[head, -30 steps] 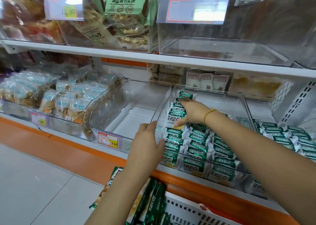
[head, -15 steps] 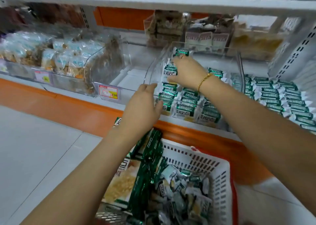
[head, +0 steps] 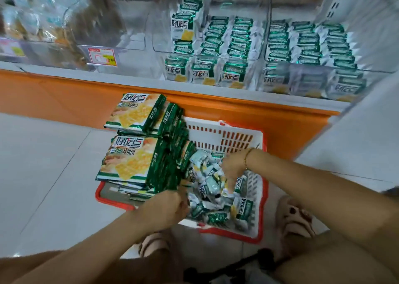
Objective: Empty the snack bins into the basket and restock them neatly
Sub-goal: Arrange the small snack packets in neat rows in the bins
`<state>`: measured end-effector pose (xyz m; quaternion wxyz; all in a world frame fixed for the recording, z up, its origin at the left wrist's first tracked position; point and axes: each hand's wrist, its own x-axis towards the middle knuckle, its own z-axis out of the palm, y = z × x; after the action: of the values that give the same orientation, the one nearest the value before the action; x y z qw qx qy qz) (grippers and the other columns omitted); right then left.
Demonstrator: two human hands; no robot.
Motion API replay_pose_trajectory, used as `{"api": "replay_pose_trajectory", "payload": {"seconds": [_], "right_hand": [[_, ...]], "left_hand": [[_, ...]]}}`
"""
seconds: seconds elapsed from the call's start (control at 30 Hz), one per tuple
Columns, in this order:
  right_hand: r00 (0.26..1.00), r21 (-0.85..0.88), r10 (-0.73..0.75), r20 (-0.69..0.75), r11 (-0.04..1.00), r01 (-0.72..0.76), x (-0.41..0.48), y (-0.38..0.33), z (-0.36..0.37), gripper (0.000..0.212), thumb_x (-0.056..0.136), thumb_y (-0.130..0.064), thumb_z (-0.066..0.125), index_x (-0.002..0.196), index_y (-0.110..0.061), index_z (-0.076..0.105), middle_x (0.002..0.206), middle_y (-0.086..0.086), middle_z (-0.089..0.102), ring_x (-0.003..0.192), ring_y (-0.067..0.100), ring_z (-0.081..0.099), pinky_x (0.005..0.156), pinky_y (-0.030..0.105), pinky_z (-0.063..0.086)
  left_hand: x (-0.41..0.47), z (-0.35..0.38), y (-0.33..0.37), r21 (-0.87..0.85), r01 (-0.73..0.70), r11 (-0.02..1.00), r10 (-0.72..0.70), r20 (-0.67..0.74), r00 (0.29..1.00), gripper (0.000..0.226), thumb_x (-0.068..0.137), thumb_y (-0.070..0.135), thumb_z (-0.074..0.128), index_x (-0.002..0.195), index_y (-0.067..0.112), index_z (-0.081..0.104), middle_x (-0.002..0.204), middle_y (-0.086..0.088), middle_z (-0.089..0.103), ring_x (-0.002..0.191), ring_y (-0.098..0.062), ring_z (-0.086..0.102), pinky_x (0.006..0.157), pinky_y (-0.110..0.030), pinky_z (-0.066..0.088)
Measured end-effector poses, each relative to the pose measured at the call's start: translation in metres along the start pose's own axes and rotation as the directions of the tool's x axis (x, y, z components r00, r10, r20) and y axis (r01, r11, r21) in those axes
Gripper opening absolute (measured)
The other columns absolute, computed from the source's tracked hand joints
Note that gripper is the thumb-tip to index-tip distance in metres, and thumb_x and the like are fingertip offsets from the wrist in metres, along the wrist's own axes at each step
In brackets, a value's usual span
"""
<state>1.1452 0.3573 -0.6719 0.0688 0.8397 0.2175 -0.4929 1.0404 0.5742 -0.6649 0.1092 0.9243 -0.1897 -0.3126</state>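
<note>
A white basket with a red rim stands on the floor below the shelf. Its right half holds a loose heap of small green-and-white snack packets; large flat green cracker bags are stacked on its left half. My right hand reaches down into the heap, fingers curled among the packets. My left hand is at the heap's near left edge, fingers curled; what it holds is hidden. On the shelf, a clear bin holds tidy rows of the same small packets.
A second clear bin of packets sits to the right. An empty clear bin with a red price tag is to the left, then bins of other snacks. The orange shelf base runs behind the basket. My sandalled feet flank it.
Both hands have left the shelf bin and dropped into the basket. The view has tilted down from the shelf to the basket and floor.
</note>
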Motion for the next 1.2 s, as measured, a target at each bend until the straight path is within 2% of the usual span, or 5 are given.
{"api": "replay_pose_trajectory", "payload": {"seconds": [0.17,0.43,0.7,0.9,1.2], "right_hand": [[0.984,-0.049,0.023,0.178,0.999,-0.014,0.026,0.012,0.048,0.029,0.094,-0.039,0.057,0.082,-0.012,0.057,0.079,0.004,0.058,0.056,0.008,0.036,0.065,0.029,0.050],[0.994,-0.033,-0.019,0.108,0.999,0.022,0.033,0.022,0.042,0.048,0.086,-0.049,0.065,0.064,-0.007,0.056,0.061,0.007,0.051,0.054,0.019,0.046,0.055,0.025,0.037],[0.994,0.186,0.104,-0.021,0.978,-0.098,0.055,0.049,0.026,0.073,0.090,-0.044,0.062,0.145,-0.004,0.038,0.137,0.020,0.052,0.113,0.030,0.057,0.081,0.030,0.051],[0.993,0.227,0.093,0.079,0.968,-0.109,0.066,0.040,0.038,0.075,0.083,-0.059,0.063,0.133,-0.004,0.050,0.129,0.015,0.055,0.112,0.029,0.055,0.100,0.041,0.047],[0.998,0.609,0.059,0.029,0.790,-0.064,0.067,0.029,0.043,0.085,0.081,-0.031,0.076,0.148,-0.008,0.029,0.151,0.012,0.033,0.119,0.028,0.050,0.090,0.034,0.051]], "left_hand": [[0.005,0.014,-0.009,0.104,-0.006,0.995,-0.015,0.203,0.979,0.035,0.093,0.032,0.052,0.122,0.013,0.059,0.122,-0.008,0.061,0.115,-0.023,0.055,0.090,-0.030,0.044],[0.018,0.000,-0.005,0.198,0.063,0.978,-0.110,0.238,0.965,0.024,0.094,0.014,0.044,0.086,0.004,0.065,0.114,-0.014,0.066,0.096,-0.026,0.063,0.074,-0.032,0.047],[0.025,-0.007,-0.012,0.201,0.081,0.976,-0.144,0.320,0.936,0.023,0.095,0.023,0.050,0.079,0.009,0.059,0.086,-0.012,0.060,0.080,-0.026,0.054,0.070,-0.035,0.042],[0.023,-0.008,-0.014,0.131,0.087,0.988,-0.129,0.356,0.926,0.029,0.095,0.024,0.052,0.109,0.002,0.065,0.114,-0.011,0.065,0.105,-0.026,0.060,0.085,-0.035,0.046],[0.019,-0.021,-0.012,-0.222,0.065,0.973,-0.030,0.159,0.987,0.021,0.092,0.024,0.056,0.087,0.008,0.069,0.083,-0.005,0.067,0.075,-0.022,0.061,0.065,-0.031,0.046]]}}
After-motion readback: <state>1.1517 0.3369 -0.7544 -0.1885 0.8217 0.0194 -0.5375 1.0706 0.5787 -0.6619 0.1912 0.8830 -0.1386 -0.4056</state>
